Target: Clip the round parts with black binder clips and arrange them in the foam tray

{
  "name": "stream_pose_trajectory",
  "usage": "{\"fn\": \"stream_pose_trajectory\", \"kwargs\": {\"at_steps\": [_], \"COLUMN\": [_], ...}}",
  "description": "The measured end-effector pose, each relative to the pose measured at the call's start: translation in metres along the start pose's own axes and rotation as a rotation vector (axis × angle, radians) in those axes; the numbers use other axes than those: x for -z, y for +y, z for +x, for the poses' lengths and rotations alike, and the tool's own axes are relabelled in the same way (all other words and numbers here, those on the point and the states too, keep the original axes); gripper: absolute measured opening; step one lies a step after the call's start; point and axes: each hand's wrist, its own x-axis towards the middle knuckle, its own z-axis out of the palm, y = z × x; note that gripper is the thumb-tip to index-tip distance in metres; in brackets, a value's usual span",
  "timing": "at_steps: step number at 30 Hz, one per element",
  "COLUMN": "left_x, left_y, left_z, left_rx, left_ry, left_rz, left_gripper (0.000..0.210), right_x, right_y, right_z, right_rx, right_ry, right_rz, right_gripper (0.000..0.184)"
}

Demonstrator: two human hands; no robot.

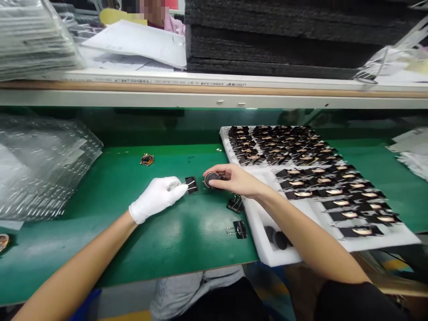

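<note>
My left hand [158,196], in a white glove, pinches the wire handles of a black binder clip [191,184] just above the green table. Across from it, my bare right hand [234,178] grips a small round black disc-shaped part [211,179] by its edge. The clip and the part are apart, with a narrow gap between them. Below my right hand, a second binder clip [235,203] and a third binder clip [240,229] lie on the table beside the white foam tray [264,249].
Rows of clipped parts [334,191] fill much of the foam tray, and dark round discs [279,238] sit in its near compartment. A small round part [147,159] lies at the back. Plastic trays [40,169] are stacked left. Black foam sheets [267,40] rest on the shelf [150,93].
</note>
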Motion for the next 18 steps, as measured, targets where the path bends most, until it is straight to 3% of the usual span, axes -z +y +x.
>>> {"fn": "stream_pose_trajectory", "kwargs": {"at_steps": [3, 8, 13, 18], "left_x": [-0.0002, -0.0065, -0.0091, -0.0064], "left_y": [0.0019, 0.001, -0.0018, -0.001], "left_z": [-0.0027, -0.006, -0.0056, -0.0057], "left_rx": [-0.074, -0.159, -0.229, -0.251], "left_ry": [-0.119, -0.127, -0.052, -0.053], "left_rz": [0.038, 0.058, 0.083, 0.107], "left_gripper": [0.045, 0.041, 0.038, 0.037], "right_x": [0.0068, 0.0073, 0.0035, -0.0016], "right_y": [0.0009, -0.0003, -0.0004, 0.001], "right_z": [-0.0021, -0.0055, -0.0061, -0.0065], "right_rx": [0.063, 0.08, 0.077, 0.114], "right_ry": [-0.067, -0.217, -0.224, -0.164], "right_rz": [-0.154, -0.228, -0.22, -0.251], "right_gripper": [0.033, 0.029, 0.025, 0.024]}}
